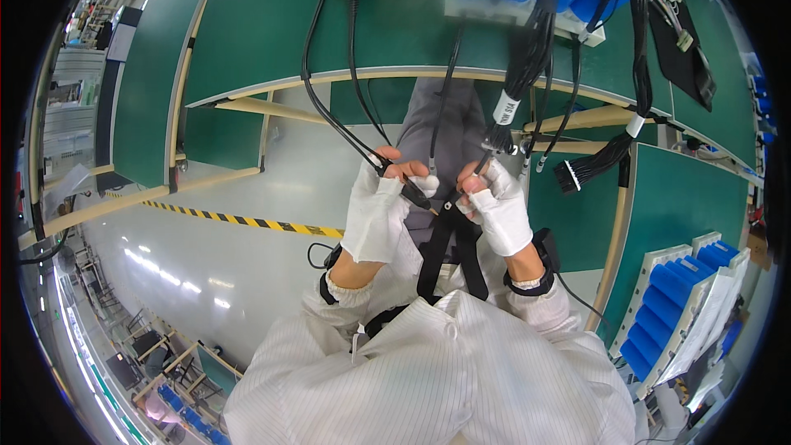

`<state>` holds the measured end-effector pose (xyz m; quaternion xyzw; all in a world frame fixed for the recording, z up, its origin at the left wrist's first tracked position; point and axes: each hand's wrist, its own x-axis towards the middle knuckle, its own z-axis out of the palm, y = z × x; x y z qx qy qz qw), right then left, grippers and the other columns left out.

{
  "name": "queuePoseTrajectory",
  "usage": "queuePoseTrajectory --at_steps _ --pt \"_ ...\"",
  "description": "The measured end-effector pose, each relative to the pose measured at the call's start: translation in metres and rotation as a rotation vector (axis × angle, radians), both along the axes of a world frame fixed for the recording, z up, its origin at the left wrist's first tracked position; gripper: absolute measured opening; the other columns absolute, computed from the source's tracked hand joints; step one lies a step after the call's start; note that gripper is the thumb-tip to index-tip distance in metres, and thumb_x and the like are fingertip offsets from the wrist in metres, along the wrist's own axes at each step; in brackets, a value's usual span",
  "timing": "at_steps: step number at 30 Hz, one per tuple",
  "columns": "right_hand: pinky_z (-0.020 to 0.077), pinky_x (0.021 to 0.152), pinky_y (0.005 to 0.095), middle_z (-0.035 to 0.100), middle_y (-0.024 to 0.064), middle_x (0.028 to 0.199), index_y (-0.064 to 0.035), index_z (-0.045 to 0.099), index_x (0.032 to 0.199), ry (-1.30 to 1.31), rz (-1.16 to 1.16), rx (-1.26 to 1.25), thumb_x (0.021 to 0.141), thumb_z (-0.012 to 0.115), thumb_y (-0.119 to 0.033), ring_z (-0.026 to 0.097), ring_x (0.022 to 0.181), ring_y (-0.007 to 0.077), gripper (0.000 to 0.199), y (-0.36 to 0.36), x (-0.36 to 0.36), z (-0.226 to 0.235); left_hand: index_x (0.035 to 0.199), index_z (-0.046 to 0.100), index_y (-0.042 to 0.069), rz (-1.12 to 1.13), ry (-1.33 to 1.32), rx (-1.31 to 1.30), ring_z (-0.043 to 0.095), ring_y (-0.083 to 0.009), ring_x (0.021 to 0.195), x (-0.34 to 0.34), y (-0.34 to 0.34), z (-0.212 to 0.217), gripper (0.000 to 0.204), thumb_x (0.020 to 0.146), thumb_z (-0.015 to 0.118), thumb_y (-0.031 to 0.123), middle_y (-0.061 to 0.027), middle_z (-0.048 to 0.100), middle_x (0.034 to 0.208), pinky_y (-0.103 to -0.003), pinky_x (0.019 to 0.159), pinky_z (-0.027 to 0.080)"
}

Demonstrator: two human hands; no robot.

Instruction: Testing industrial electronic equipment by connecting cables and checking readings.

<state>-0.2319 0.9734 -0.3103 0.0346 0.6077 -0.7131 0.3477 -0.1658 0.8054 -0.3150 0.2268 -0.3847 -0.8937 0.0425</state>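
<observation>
Your white-gloved left hand pinches a black corded piece, your white-gloved right hand a thin black lead (tip hidden) that overpulling could strain.

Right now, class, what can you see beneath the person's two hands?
Lower down, between the left hand and the right hand, grey trousers and black straps show. Whatever lies directly under each hand is covered.

From afar, I look through one wide head view, set above the shirt on the near side of the bench, facing steeply down, the left hand and right hand close by.
</observation>
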Motion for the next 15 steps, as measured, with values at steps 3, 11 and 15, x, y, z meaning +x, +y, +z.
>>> queuePoseTrajectory --at_steps 3,11,15 --pt "0.0361 0.05 0.0195 0.05 0.0003 0.073 -0.0037 0.053 0.092 -0.076 -0.122 -0.229 0.092 0.059 -0.018 0.045 0.057 0.0065 0.015 -0.004 0.007 -0.012 0.117 0.043 0.008 0.015 0.049 0.024 0.063 -0.0277 0.09 0.001 0.0 -0.001 0.024 0.097 0.049 0.02 -0.0165 0.06 0.099 -0.04 0.079 0.053" --pt "0.0371 0.051 0.02 0.05 0.0013 0.075 -0.0049 0.053 0.093 -0.119 -0.115 -0.253 0.092 0.059 -0.02 0.045 0.057 0.007 0.016 -0.007 0.012 -0.015 0.113 0.046 0.009 0.056 0.124 0.102 0.063 -0.0274 0.091 0.002 0.003 -0.008 0.02 0.096 0.052 0.018 -0.0169 0.06 0.099 -0.041 0.083 0.052" --pt "0.0367 0.05 0.02 0.049 0.0012 0.073 -0.005 0.053 0.092 -0.097 -0.138 -0.27 0.092 0.058 -0.02 0.045 0.056 0.0073 0.016 -0.008 0.014 -0.014 0.114 0.047 0.008 0.046 0.153 0.11 0.063 -0.0272 0.092 0.001 0.007 -0.015 0.021 0.096 0.051 0.019 -0.0167 0.06 0.1 -0.041 0.085 0.051"
